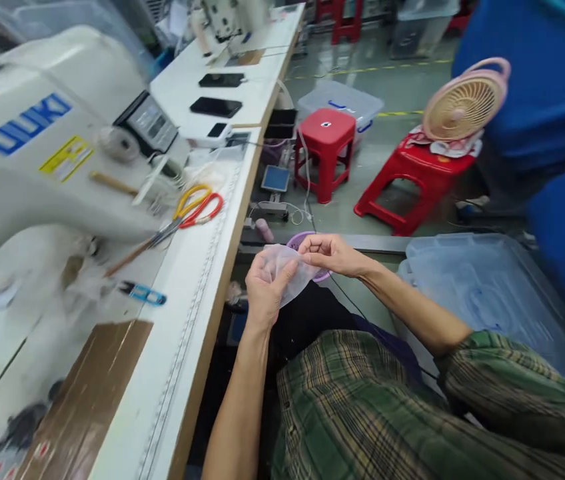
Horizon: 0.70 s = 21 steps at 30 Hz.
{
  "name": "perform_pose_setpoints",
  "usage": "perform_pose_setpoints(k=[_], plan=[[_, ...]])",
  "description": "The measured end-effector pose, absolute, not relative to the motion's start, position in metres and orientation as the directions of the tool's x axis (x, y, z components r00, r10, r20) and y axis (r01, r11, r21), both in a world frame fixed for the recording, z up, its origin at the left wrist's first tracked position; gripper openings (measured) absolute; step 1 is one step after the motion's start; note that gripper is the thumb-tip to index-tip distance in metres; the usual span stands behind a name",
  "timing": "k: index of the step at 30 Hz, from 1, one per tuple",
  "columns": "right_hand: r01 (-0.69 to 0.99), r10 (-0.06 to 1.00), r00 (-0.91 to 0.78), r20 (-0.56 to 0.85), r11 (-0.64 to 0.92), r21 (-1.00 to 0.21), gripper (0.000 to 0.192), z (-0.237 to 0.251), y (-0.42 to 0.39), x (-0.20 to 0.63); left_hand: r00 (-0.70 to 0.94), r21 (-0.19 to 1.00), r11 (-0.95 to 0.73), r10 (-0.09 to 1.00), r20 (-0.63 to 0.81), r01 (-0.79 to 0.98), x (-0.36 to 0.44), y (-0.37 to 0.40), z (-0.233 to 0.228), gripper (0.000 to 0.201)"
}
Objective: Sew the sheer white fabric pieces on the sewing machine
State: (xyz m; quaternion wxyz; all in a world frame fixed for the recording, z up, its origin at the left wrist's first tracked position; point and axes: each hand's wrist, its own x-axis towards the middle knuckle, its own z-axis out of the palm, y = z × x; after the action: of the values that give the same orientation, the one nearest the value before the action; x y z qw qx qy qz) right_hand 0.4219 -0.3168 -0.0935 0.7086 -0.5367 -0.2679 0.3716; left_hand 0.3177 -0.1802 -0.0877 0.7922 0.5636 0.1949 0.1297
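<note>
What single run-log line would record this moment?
left hand: grip on sheer fabric piece | right hand: pinching its top edge | position: over lap, beside sewing table | scissors: on table, untouched

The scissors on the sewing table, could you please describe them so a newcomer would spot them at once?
Start at the white sewing machine and look just right of its arm, on the white table. The scissors lie there; one handle loop is yellow, the other red, unlike the small blue snips nearer.
</note>
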Motion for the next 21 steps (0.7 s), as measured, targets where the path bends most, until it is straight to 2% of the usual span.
perform_pose_setpoints(k=[6, 11, 13, 17, 21], plan=[[-0.155, 0.56, 0.828, 0.001, 0.231, -0.961, 0.039, -0.075, -0.365, 0.438, 0.981, 0.952, 0.294, 0.144, -0.131, 0.084, 0.379, -0.205, -0.066, 0.059], [-0.058, 0.189, 0.982, 0.022, 0.403, -0.913, 0.036, -0.068, -0.415, 0.445, 0.981, 0.909, 0.37, -0.087, -0.173, 0.193, 0.42, -0.242, -0.054, 0.073], [-0.034, 0.083, 0.997, 0.001, 0.419, -0.907, 0.035, -0.062, -0.443, 0.444, 0.968, 0.887, 0.392, -0.159, -0.194, 0.242, 0.436, -0.264, -0.051, 0.075], [-0.031, 0.007, 0.999, -0.031, 0.391, -0.92, 0.043, -0.047, -0.501, 0.432, 0.934, 0.865, 0.409, -0.318, -0.162, 0.29, 0.466, -0.322, -0.047, 0.074], [0.011, -0.111, 0.993, -0.031, 0.364, -0.931, 0.044, -0.028, -0.551, 0.417, 0.876, 0.851, 0.411, -0.469, -0.111, 0.327, 0.487, -0.378, -0.041, 0.067]])
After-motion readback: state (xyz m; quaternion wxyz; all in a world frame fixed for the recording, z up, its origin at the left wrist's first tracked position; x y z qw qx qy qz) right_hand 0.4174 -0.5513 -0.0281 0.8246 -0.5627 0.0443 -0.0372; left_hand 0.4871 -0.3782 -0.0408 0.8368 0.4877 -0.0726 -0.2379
